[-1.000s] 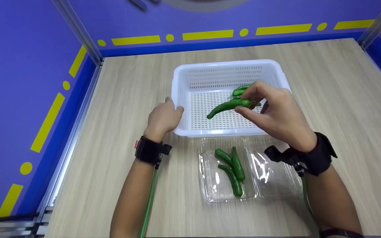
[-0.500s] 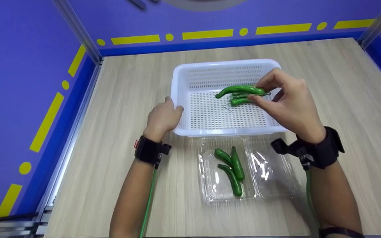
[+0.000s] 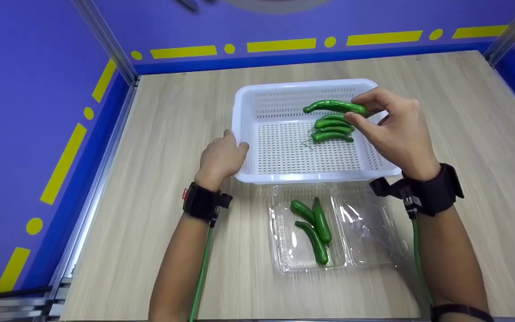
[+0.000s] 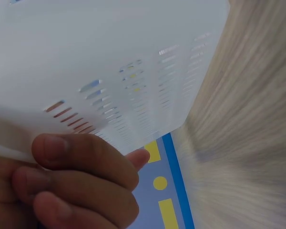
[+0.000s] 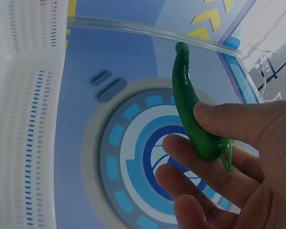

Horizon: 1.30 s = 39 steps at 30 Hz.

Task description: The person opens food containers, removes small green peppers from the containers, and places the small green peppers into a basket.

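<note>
My right hand [image 3: 394, 125] pinches a green chili pepper [image 3: 329, 105] between thumb and fingers, above the right side of the white plastic basket [image 3: 302, 178]. In the right wrist view, the thumb presses on the thick end of that curved, glossy pepper [image 5: 188, 102], near its short stem. Several green chili peppers [image 3: 332, 136] lie side by side on the basket's slotted floor. My left hand [image 3: 224, 156] grips the basket's left rim. From the left wrist view, its fingers [image 4: 93, 164] curl against the outside of the slotted wall [image 4: 95, 47].
In front of the basket lies an open clear plastic box [image 3: 280, 257], with three green chili peppers [image 3: 320, 221] inside. Its lid [image 3: 371, 241] is folded out to the right. Blue panels [image 3: 186, 31] with yellow marks stand behind and beside the wooden table [image 3: 150, 134].
My right hand has moved back and to the right with its green chili pepper, which shows the peppers on the basket floor more fully. The left hand has stayed on the rim.
</note>
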Tool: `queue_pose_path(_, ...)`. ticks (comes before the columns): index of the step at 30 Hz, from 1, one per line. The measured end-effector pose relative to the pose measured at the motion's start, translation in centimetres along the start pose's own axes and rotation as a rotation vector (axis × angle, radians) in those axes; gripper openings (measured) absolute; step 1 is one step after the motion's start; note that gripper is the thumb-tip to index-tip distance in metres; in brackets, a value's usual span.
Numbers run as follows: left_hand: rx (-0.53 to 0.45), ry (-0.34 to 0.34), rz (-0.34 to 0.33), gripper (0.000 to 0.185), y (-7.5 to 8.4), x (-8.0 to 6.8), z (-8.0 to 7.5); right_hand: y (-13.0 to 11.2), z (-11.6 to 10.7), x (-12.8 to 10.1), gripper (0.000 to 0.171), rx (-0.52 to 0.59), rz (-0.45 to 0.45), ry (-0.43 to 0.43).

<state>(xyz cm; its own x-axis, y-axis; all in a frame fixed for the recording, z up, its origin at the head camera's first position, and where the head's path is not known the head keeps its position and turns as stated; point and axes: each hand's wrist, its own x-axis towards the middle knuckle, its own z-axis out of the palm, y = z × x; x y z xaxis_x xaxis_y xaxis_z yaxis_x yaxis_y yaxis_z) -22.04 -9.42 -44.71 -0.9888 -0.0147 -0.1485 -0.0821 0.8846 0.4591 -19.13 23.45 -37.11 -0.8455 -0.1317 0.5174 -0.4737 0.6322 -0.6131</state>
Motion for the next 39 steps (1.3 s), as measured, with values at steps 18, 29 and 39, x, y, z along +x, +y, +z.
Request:
queue_pose_path(18,-0.014,-0.031,-0.008,0.059,-0.1,0.0,-0.4,3.8,0.9,1.5,0.025,-0.136,0.081,-0.100)
queue_pose_path(29,-0.012,-0.026,-0.003,0.056,0.0,0.0,-0.1,4.3,1.7,2.9,0.028,-0.183,0.136,-0.277)
queue_pose_path(39,-0.015,-0.028,-0.004,0.055,0.2,-0.1,-0.2,5.1,2.5,4.5,0.024,-0.251,0.154,-0.450)
